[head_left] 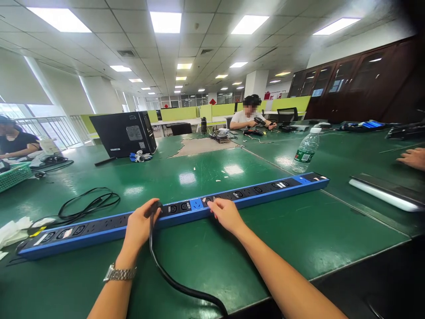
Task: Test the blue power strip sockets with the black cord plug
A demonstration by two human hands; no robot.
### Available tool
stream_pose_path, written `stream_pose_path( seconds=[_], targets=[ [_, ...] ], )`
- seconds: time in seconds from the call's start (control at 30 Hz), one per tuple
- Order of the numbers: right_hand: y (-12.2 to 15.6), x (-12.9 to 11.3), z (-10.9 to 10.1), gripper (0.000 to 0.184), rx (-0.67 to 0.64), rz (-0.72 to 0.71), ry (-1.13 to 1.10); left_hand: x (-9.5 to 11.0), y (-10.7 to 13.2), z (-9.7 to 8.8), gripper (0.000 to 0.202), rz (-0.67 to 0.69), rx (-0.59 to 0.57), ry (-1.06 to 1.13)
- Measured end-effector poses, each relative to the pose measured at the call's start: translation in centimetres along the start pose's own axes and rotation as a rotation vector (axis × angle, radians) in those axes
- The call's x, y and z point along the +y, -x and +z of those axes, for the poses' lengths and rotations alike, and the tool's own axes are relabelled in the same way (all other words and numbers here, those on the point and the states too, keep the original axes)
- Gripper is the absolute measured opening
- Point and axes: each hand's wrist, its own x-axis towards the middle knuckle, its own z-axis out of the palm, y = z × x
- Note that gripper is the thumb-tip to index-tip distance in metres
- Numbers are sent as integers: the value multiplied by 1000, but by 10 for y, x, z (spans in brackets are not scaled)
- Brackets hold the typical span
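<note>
A long blue power strip [183,215] with black sockets lies slantwise across the green table in front of me. My left hand [140,221], with a metal watch on the wrist, is closed around a black plug at the strip's middle. From that plug a thick black power cord [172,280] curves down toward the table's front edge. My right hand [227,213] rests at the strip a little further right, thumb and fingers pinched over a socket. Whatever sits between those fingertips is too small to make out. Pale stickers cover several sockets.
Beyond the strip stand a water bottle [303,153] and a black computer case [123,134]. A coiled black cable [88,206] and crumpled tissue [15,231] lie left. A light bar [385,195] lies right, near another person's hand [413,158]. Two people sit further off.
</note>
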Motion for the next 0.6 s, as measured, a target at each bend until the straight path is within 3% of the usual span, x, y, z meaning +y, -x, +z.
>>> stream_pose_path(
  seconds=[0.27,0.6],
  targets=[
    [1,-2,-1,38,-4,-3,8,7,2,-8,48,53,-156,-86],
    [1,-1,0,38,-8,6,7,5,2,-8,44,30,-158,-108]
  ],
)
